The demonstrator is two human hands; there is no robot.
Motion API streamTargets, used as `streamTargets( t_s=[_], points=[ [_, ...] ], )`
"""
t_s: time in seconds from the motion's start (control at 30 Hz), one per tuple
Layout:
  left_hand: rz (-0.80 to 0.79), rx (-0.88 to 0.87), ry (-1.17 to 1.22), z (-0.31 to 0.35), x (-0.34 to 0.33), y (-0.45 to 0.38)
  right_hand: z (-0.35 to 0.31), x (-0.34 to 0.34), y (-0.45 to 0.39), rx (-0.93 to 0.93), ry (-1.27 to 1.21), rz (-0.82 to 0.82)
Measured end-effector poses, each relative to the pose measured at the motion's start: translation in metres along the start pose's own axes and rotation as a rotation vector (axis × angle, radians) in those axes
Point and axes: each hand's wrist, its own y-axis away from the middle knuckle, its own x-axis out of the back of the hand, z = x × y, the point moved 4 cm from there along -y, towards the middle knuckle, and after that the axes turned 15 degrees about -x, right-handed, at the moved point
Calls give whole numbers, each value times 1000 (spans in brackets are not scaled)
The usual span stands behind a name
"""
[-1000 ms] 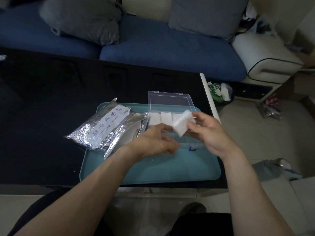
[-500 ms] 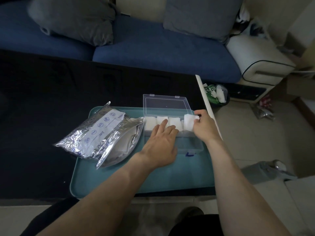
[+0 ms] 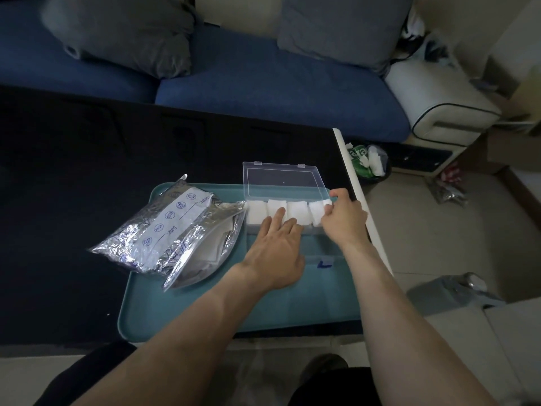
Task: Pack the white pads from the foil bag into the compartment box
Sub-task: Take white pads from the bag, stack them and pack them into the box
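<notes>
My right hand (image 3: pixel 342 222), which a second ago held a folded white pad (image 3: pixel 319 213) in the air, now pinches it down into the far-right compartment of the clear compartment box (image 3: pixel 285 230); my left hand (image 3: pixel 276 247) lies flat, fingers straight, on the filled row. The far row looks full, and the foil bag (image 3: pixel 172 232) lies open beside the box on the teal tray (image 3: pixel 205 315)

teal tray (image 3: pixel 205 317) on black table (image 3: pixel 73 200) | blue sofa (image 3: pixel 263 92) (two grey cushions (image 3: pixel 123 33)) | bin (image 3: pixel 370 162)
</notes>
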Motion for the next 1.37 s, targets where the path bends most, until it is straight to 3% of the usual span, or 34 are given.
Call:
streamTargets(
  t_s=[0.23,0.47,0.83,1.0,1.17,1.3,1.37],
  points=[
    [-32,-9,9,1,-3,0,0,5,10,-2,-61,233],
    [-32,-9,2,-1,-2,-3,11,10,2,19,-73,-7],
    [-29,-8,24,2,3,3,5,13,8,32,-61,108],
    [104,-35,22,9,28,17,3,5,6,15,-14,44],
    [448,-85,94,-1,65,38,0,9,8,0,92,34],
    [629,12,0,-19,91,58,-15,29,15,44,-133,204],
    [557,103,-73,-30,96,69,-30,43,35,138,-259,299]
  ],
)
